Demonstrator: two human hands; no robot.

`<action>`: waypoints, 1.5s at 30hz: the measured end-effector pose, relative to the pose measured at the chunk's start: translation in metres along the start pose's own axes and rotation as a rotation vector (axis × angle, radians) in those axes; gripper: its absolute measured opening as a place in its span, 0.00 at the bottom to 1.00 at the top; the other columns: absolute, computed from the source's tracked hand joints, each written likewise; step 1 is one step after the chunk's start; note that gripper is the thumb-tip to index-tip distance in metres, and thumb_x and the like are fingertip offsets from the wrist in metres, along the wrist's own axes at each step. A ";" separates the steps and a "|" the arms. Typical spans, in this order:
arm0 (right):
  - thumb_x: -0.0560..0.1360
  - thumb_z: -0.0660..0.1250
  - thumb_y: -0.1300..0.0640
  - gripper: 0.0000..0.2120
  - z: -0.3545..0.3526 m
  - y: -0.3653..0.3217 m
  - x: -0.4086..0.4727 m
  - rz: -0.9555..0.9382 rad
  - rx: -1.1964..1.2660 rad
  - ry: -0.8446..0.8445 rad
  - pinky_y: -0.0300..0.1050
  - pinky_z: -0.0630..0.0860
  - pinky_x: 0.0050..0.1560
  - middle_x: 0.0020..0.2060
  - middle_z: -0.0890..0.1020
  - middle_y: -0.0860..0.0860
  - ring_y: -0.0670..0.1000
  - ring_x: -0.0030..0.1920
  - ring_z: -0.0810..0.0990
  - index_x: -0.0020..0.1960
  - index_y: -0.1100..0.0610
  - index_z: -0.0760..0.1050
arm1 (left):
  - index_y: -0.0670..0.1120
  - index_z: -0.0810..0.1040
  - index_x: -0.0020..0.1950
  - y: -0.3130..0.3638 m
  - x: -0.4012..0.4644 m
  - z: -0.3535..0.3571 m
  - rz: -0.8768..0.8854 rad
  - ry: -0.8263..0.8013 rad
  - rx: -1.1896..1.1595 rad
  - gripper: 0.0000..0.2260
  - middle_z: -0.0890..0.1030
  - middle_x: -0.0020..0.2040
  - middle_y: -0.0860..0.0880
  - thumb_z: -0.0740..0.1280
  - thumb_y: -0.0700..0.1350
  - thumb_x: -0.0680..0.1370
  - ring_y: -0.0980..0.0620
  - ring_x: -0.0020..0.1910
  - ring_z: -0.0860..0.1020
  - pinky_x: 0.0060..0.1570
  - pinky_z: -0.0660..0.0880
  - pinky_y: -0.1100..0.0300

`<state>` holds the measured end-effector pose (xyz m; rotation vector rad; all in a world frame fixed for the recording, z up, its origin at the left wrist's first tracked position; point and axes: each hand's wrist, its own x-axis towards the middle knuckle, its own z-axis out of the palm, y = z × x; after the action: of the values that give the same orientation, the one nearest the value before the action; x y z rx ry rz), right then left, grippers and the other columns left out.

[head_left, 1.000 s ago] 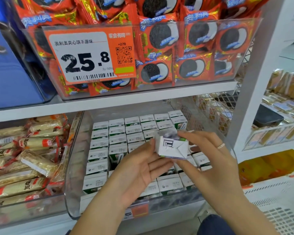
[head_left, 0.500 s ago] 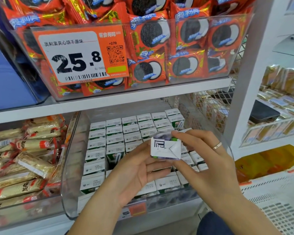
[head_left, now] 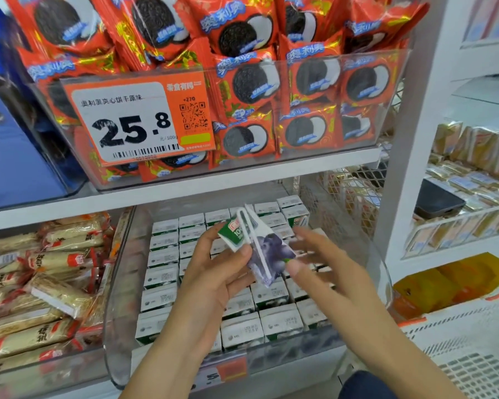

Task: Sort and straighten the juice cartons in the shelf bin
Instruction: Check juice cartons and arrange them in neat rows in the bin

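The left hand [head_left: 213,272] curls its thumb and fingers around a small juice carton [head_left: 260,249], thumb tip pressed on the printed face, holding it tilted above the clear shelf bin [head_left: 118,326]. The carton shows a green upper panel and a purple fruit picture, with a white wrapped straw [head_left: 252,237] running diagonally down its face. At 3 o'clock of the carton, the right hand [head_left: 329,272] has its fingers spread and fairly straight, the thumb tip at the carton's lower right corner; motion blur makes it impossible to tell whether that thumb truly touches it. Beneath both hands, the bin holds rows of upright cartons [head_left: 271,321], white tops facing up, packed side by side from the front wall toward 12 o'clock. An orange label [head_left: 231,370] sits on the bin's front at 6 o'clock. At 9 o'clock of the bin, a neighbouring clear bin is piled with beige wrapped snack bars [head_left: 41,283]. On the shelf above, at 12 o'clock, another clear bin is filled with red cookie packets [head_left: 308,82], fronted by an orange and white price tag [head_left: 139,122] reading 25.8. At 3 o'clock, beyond a white shelf post [head_left: 409,168], a white wire basket [head_left: 458,226] holds gold-wrapped items.
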<state>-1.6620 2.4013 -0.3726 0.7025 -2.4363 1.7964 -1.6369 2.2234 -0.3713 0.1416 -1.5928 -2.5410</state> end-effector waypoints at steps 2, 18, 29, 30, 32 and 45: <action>0.70 0.67 0.36 0.23 0.001 0.000 0.003 0.065 0.023 -0.031 0.33 0.77 0.47 0.49 0.81 0.36 0.37 0.50 0.79 0.63 0.41 0.73 | 0.50 0.75 0.61 -0.001 -0.002 0.006 0.038 -0.003 0.060 0.27 0.84 0.49 0.42 0.74 0.44 0.63 0.43 0.46 0.84 0.40 0.80 0.57; 0.76 0.65 0.49 0.16 -0.076 0.019 -0.003 -0.182 -0.684 0.208 0.45 0.76 0.45 0.53 0.79 0.48 0.53 0.50 0.79 0.63 0.50 0.75 | 0.53 0.79 0.50 0.001 0.048 0.043 0.346 0.107 0.623 0.13 0.84 0.44 0.62 0.73 0.37 0.72 0.65 0.44 0.80 0.37 0.74 0.73; 0.82 0.49 0.48 0.16 -0.074 0.052 0.014 0.008 -0.885 0.033 0.48 0.76 0.37 0.39 0.74 0.50 0.55 0.40 0.80 0.67 0.52 0.62 | 0.54 0.76 0.53 -0.031 0.105 0.072 0.423 0.023 0.913 0.12 0.78 0.48 0.62 0.72 0.40 0.75 0.76 0.44 0.76 0.40 0.69 0.80; 0.82 0.49 0.49 0.15 -0.073 0.052 0.014 0.006 -0.875 0.032 0.48 0.76 0.36 0.38 0.72 0.49 0.55 0.39 0.80 0.67 0.52 0.62 | 0.55 0.76 0.52 -0.033 0.107 0.073 0.427 0.031 0.919 0.12 0.78 0.48 0.63 0.71 0.40 0.75 0.76 0.43 0.75 0.39 0.68 0.81; 0.82 0.49 0.50 0.15 -0.072 0.053 0.015 -0.007 -0.870 0.030 0.47 0.76 0.36 0.37 0.69 0.49 0.55 0.39 0.79 0.66 0.53 0.62 | 0.56 0.76 0.51 -0.034 0.113 0.072 0.424 0.045 0.918 0.13 0.79 0.48 0.62 0.72 0.39 0.75 0.73 0.43 0.76 0.40 0.70 0.79; 0.81 0.52 0.56 0.12 -0.071 0.052 0.016 -0.007 -0.923 0.022 0.45 0.69 0.33 0.45 0.78 0.51 0.54 0.41 0.80 0.64 0.54 0.63 | 0.51 0.78 0.55 -0.039 0.118 0.077 0.403 -0.060 1.013 0.14 0.80 0.47 0.59 0.73 0.36 0.73 0.73 0.44 0.77 0.42 0.71 0.78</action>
<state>-1.7129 2.4731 -0.3907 0.5577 -2.7901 0.4971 -1.7678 2.2886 -0.3737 -0.1458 -2.4545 -1.2820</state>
